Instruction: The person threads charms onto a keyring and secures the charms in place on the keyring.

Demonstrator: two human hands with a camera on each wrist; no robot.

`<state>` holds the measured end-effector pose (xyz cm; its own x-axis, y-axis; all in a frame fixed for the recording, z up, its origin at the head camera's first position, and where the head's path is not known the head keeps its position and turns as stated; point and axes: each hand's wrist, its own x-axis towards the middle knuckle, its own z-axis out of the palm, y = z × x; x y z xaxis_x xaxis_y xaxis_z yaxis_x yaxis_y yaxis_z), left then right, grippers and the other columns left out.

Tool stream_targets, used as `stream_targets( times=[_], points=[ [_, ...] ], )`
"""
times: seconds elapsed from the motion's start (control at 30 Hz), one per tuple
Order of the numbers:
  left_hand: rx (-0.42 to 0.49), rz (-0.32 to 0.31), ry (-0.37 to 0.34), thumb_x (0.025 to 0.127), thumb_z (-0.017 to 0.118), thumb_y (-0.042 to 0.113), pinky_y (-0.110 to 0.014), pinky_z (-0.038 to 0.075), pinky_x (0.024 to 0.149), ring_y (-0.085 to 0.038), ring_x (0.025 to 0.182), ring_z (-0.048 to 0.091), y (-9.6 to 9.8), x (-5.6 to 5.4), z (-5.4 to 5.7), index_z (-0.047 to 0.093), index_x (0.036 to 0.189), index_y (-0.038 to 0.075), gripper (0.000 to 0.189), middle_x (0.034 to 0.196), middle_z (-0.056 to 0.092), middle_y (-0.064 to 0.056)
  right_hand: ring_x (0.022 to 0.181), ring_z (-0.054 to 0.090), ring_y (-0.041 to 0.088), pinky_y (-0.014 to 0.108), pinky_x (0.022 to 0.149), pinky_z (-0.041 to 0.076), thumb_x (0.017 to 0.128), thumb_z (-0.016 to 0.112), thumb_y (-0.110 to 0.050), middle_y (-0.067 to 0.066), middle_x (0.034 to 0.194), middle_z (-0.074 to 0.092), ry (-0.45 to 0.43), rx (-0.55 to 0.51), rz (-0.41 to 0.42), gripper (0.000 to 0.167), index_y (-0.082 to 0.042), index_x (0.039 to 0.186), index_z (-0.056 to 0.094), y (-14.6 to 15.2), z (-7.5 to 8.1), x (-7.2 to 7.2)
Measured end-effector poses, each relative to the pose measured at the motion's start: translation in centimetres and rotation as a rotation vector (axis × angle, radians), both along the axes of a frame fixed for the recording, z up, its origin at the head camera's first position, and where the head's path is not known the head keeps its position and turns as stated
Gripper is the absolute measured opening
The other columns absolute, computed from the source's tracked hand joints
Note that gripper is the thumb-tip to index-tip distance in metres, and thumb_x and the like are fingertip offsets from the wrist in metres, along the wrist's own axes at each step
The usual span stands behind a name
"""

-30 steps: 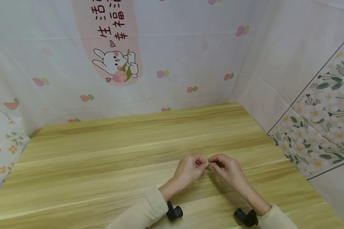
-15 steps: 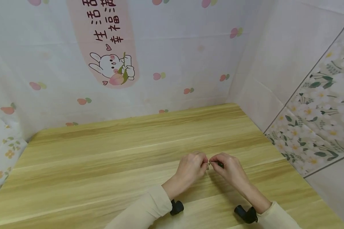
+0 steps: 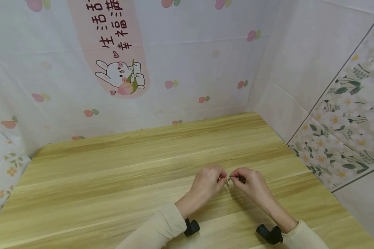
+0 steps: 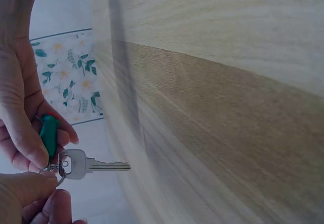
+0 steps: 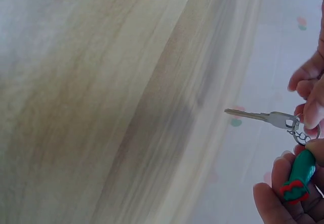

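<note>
Both hands meet over the right half of the table in the head view. My left hand (image 3: 205, 180) pinches a thin metal key ring (image 4: 62, 180) between thumb and finger. A silver key (image 4: 77, 164) hangs from that ring, its blade pointing down toward the table. With thumb and fingers, my right hand (image 3: 251, 182) holds a green keychain charm (image 5: 302, 171) with a red frilled end. A short chain (image 5: 302, 137) links charm and ring, partly hidden by the fingertips.
The wood-grain table (image 3: 112, 180) spreads wide to the left of the hands. A printed cloth (image 3: 190, 62) hangs behind it, and a floral-patterned wall (image 3: 346, 131) borders the right side. Black wrist-worn devices (image 3: 192, 227) sit at both sleeve cuffs.
The hands stay almost in place. Around the ring the fingers have shifted slightly, and the key hangs a little lower between them. The head view has tilted slightly.
</note>
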<state>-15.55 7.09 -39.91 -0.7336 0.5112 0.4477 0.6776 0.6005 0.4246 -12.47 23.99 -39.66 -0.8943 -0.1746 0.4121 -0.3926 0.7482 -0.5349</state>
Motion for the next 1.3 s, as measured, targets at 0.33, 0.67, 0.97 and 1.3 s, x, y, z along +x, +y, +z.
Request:
stream_targets(
  times=[0.33,0.67,0.97,1.3],
  points=[
    [-0.064,0.014,0.108,0.081,0.073,0.013,-0.008,0.035,0.049,-0.001,0.059,0.054,0.11,0.08,0.40,0.066,0.076,0.014,0.009,0.073,0.063,0.005,0.063,0.059,0.006,0.019,0.054,0.048,0.075,0.072,0.007,-0.002,0.075,0.065,0.036,0.057,-0.002,0.017,-0.010,0.076,0.069,-0.44,0.47,0.09],
    [0.071,-0.004,0.015,0.081,0.071,0.007,-0.004,0.037,0.053,0.000,0.062,0.057,-0.02,-0.05,0.25,0.068,0.078,0.010,0.006,0.075,0.066,0.003,0.065,0.056,0.000,0.019,0.055,0.048,0.078,0.072,0.002,-0.002,0.078,0.067,-0.011,0.015,-0.001,0.012,-0.010,0.080,0.070,-0.09,0.31,-0.06],
    [0.111,-0.001,-0.003,0.081,0.073,0.009,-0.004,0.040,0.057,-0.001,0.066,0.060,-0.04,-0.04,0.01,0.068,0.081,0.010,0.005,0.079,0.067,0.002,0.065,0.053,-0.001,0.019,0.055,0.047,0.077,0.072,0.003,-0.004,0.077,0.067,-0.013,-0.024,0.003,0.015,-0.011,0.079,0.070,-0.16,0.50,0.00],
    [-0.120,0.016,0.205,0.079,0.075,0.012,-0.009,0.038,0.049,-0.001,0.060,0.058,0.47,0.21,0.97,0.068,0.076,0.015,0.008,0.072,0.064,0.006,0.063,0.059,0.009,0.018,0.052,0.046,0.070,0.077,0.005,0.001,0.076,0.065,0.188,0.177,0.009,0.019,-0.010,0.076,0.067,-0.78,0.50,0.22]
  ],
)
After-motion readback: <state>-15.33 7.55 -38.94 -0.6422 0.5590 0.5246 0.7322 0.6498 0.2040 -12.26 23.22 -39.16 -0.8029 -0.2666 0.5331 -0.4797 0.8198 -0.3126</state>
